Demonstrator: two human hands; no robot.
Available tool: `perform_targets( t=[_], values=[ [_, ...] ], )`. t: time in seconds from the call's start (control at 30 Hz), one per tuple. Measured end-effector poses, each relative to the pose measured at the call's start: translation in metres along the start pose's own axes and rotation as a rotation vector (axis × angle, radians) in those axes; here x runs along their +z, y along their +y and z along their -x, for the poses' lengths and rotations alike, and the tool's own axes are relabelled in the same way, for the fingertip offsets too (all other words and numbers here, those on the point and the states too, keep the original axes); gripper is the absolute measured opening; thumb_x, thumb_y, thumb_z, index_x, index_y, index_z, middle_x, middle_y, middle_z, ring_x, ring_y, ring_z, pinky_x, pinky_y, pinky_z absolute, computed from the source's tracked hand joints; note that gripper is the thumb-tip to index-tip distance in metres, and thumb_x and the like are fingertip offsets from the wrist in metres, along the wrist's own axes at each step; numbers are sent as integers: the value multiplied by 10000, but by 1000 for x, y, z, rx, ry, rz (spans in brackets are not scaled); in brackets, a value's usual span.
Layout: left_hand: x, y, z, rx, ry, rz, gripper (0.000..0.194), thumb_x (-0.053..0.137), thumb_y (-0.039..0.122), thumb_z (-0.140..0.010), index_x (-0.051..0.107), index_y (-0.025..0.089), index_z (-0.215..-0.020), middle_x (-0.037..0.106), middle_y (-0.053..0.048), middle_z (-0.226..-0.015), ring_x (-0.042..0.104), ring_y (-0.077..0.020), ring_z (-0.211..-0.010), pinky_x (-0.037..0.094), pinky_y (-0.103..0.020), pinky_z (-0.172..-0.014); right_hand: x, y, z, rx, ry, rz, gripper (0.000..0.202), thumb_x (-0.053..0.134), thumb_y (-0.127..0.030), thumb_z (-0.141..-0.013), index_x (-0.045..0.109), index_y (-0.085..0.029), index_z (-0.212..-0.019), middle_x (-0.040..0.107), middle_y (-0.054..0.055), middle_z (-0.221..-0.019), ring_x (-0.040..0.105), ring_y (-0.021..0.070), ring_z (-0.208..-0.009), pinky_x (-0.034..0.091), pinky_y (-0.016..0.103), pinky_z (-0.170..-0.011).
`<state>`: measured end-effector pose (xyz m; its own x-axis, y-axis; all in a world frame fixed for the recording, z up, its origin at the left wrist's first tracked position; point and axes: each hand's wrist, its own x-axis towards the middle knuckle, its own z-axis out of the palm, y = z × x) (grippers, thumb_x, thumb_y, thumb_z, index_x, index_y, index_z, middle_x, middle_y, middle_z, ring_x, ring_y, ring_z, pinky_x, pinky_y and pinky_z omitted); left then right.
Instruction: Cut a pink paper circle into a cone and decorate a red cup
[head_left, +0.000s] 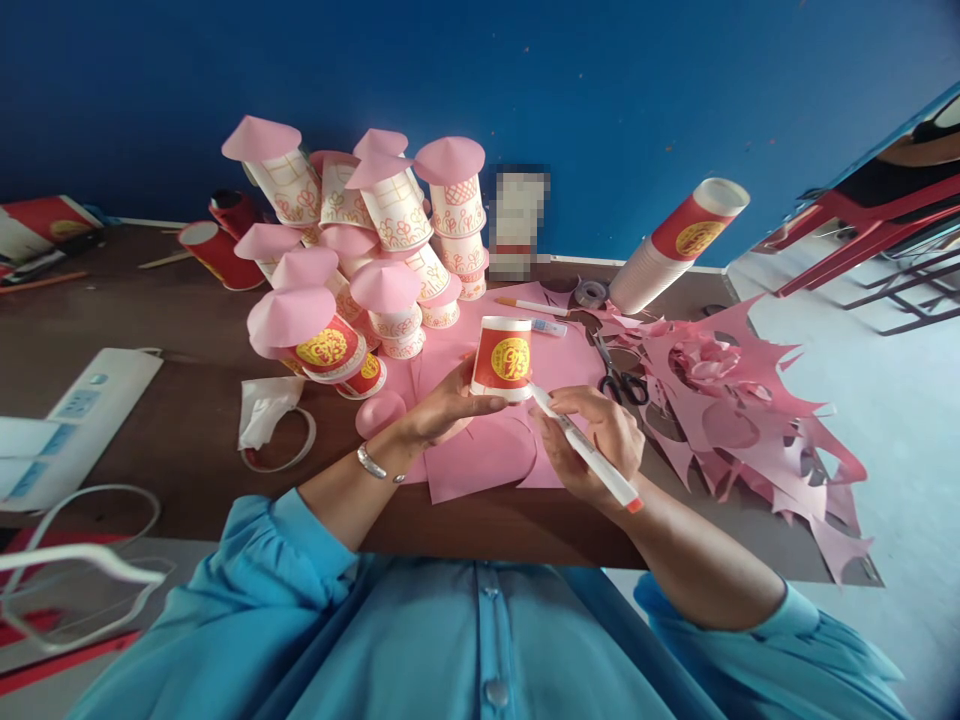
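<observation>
A red and white paper cup with a yellow emblem stands upside down in my left hand, its fingers and thumb closed round the lower part. My right hand is closed on a white marker with an orange end. The marker's tip points up and left, close to the cup's lower right edge; whether it touches cannot be told. Pink paper sheets lie on the table beneath both hands. Decorated cups with pink cone tops stand in stacks to the left of the held cup.
On the right are black scissors, pink paper scraps, a tape roll and a leaning cup stack. A glue stick and another marker lie behind. A white power strip is at left.
</observation>
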<state>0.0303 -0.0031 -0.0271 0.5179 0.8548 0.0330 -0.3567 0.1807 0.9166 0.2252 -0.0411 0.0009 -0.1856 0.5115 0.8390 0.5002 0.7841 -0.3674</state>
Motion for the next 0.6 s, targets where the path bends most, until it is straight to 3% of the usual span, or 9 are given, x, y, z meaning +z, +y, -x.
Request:
perform_targets(
  t=[0.2, 0.47, 0.6],
  values=[
    [-6, -4, 1, -41, 31, -34, 515, 823, 413, -826, 677, 254, -1294, 758, -88, -1275, 684, -354, -1239, 545, -520, -1057, -1, -2, -3, -98, -66, -36, 112, 623, -135, -944, 577, -224, -994, 709, -9, -684, 675, 135, -525, 550, 235, -519],
    [-9, -7, 2, -35, 19, -86, 512, 793, 390, -859, 650, 246, -1329, 713, -94, -1351, 645, -366, -1295, 538, -533, -1070, 1, -2, -3, -77, -50, -10, 111, 612, -135, -944, 575, -226, -996, 714, -3, -717, 692, 140, -558, 552, 235, -519],
    [-8, -7, 2, -42, 22, -57, 577, 843, 418, -807, 647, 238, -1318, 729, -91, -1310, 641, -389, -1293, 536, -545, -1064, 2, 0, -2, -75, -50, 24, 130, 624, -126, -942, 571, -227, -1005, 716, -5, -727, 700, 135, -574, 563, 233, -539]
  ],
)
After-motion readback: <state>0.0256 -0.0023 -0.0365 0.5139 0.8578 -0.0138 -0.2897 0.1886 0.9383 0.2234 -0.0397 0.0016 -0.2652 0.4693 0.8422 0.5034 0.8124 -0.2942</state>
